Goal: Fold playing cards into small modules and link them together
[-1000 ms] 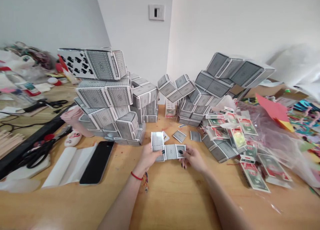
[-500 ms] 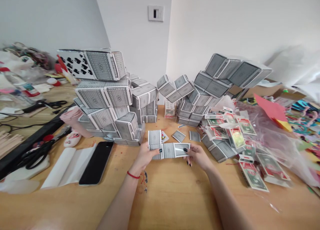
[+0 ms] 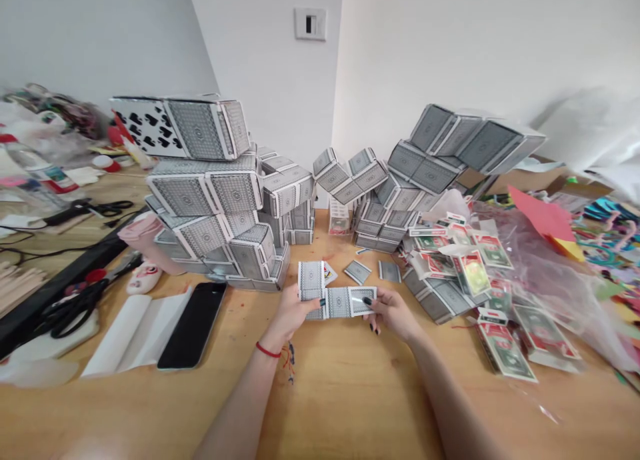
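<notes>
Between both hands, a little above the wooden table, is an L-shaped strip of joined playing cards (image 3: 339,303) with grey patterned backs. My left hand (image 3: 295,311) pinches its left part, the thumb lying on top near the corner where one card sticks up. On the other end, my right hand (image 3: 393,311) grips the last card, thumb above and fingers partly hidden underneath. Just beyond the strip lie a face-up card (image 3: 330,273) and two loose folded-looking cards (image 3: 359,271) (image 3: 389,271). A red string bracelet (image 3: 268,350) circles my left wrist.
Stacked blocks made of cards rise on the left (image 3: 235,192) and right (image 3: 430,167). A black phone (image 3: 193,325), white paper (image 3: 131,337) and black scissors (image 3: 75,310) lie left. Card boxes (image 3: 507,353) and plastic wrap (image 3: 575,320) crowd the right.
My right hand has shifted slightly left along with its end of the card strip. Both hands keep their grip, and the view has moved a little.
</notes>
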Action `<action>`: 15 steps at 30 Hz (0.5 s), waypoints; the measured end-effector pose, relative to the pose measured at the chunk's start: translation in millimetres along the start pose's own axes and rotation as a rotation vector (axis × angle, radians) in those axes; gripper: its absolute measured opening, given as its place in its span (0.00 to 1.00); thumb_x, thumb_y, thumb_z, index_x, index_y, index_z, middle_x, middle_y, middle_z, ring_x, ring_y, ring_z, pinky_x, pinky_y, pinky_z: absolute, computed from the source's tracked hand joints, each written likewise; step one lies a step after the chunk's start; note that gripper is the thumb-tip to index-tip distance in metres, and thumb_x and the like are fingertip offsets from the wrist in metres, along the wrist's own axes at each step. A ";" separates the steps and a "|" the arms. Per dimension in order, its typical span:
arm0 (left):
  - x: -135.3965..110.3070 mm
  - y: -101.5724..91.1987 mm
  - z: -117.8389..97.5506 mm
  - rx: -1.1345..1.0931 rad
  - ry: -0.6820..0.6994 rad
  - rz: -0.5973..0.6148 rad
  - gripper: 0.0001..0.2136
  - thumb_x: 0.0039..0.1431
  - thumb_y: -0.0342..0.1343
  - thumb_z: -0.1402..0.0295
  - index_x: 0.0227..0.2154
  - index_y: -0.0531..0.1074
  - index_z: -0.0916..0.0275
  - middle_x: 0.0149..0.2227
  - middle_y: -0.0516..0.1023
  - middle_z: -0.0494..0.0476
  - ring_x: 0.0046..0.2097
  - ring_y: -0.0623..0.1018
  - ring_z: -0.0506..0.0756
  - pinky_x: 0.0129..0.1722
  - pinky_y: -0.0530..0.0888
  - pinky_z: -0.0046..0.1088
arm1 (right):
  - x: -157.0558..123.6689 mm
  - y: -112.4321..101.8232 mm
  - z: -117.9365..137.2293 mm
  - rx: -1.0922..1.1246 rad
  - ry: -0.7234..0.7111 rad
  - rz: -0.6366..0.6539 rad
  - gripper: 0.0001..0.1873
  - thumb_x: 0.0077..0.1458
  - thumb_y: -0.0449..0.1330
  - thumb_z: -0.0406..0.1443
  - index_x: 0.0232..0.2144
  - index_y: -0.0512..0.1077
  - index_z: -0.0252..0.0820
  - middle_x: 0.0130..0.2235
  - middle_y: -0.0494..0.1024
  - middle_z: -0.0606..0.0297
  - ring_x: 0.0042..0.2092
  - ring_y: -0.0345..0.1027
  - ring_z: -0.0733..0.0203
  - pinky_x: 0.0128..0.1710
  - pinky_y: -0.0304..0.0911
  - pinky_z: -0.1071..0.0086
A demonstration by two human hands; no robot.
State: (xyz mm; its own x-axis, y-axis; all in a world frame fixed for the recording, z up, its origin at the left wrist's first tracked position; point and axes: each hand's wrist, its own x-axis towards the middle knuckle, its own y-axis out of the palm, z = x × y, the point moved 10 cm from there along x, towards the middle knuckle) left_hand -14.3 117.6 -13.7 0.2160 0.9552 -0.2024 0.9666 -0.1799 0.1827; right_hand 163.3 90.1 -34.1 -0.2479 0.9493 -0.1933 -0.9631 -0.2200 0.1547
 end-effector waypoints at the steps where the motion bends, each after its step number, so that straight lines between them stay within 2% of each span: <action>1: 0.1 1.2 -0.1 -0.002 0.006 0.004 0.19 0.34 0.61 0.75 0.35 0.72 0.66 0.39 0.76 0.59 0.40 0.75 0.57 0.41 0.70 0.34 | -0.2 1.7 0.6 -0.006 -0.001 0.000 0.16 0.44 0.59 0.44 0.28 0.62 0.37 0.20 0.72 0.66 0.14 0.63 0.67 0.11 0.58 0.76; 6: 0.4 2.9 -0.7 -0.016 0.022 0.008 0.20 0.34 0.61 0.75 0.36 0.72 0.65 0.40 0.76 0.59 0.42 0.74 0.58 0.43 0.70 0.35 | -0.5 2.9 0.7 -0.013 -0.001 -0.016 0.17 0.43 0.59 0.45 0.28 0.61 0.38 0.19 0.72 0.67 0.14 0.64 0.67 0.11 0.57 0.76; 15: -0.7 7.9 5.9 0.015 -0.011 0.011 0.19 0.35 0.62 0.75 0.36 0.71 0.65 0.39 0.76 0.58 0.40 0.75 0.57 0.43 0.69 0.35 | 2.3 9.4 -6.8 -0.023 0.012 0.024 0.18 0.43 0.59 0.47 0.26 0.59 0.39 0.20 0.71 0.69 0.14 0.62 0.68 0.10 0.57 0.76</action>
State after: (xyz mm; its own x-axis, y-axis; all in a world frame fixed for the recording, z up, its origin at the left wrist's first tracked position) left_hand -6.0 114.1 -17.8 0.2282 0.9506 -0.2106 0.9660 -0.1940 0.1708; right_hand 152.9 88.7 -39.7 -0.2719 0.9411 -0.2011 -0.9590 -0.2477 0.1375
